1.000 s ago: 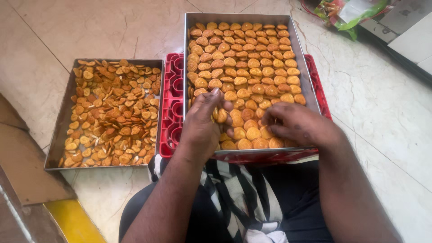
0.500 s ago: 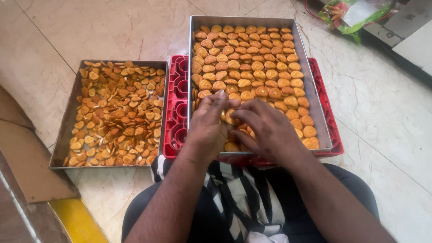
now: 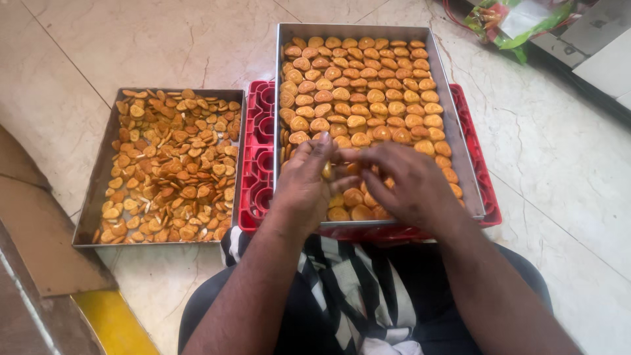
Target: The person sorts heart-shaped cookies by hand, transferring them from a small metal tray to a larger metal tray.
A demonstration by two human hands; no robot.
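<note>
A steel tray (image 3: 459, 135) full of round golden biscuits (image 3: 358, 85) in neat rows rests on a red plastic crate (image 3: 257, 164) in front of me. My left hand (image 3: 303, 179) and my right hand (image 3: 409, 185) lie together over the near rows of that tray, fingers bent down onto the biscuits, fingertips meeting in the middle. The left hand pinches a biscuit between thumb and fingers. The right hand's fingers press on the biscuits below it; what they hold is hidden. To the left, a second steel tray (image 3: 92, 190) on the floor holds a loose heap of darker biscuits (image 3: 167, 167).
Pale marble floor tiles lie all around. A green and white plastic bag (image 3: 519, 20) sits at the top right by a grey slab. Brown cardboard (image 3: 33, 223) and a yellow strip (image 3: 112, 322) lie at the lower left. My striped cloth lap is below the crate.
My right hand has slid left from the tray's near right corner to meet the left hand at the middle. The view shifted slightly.
</note>
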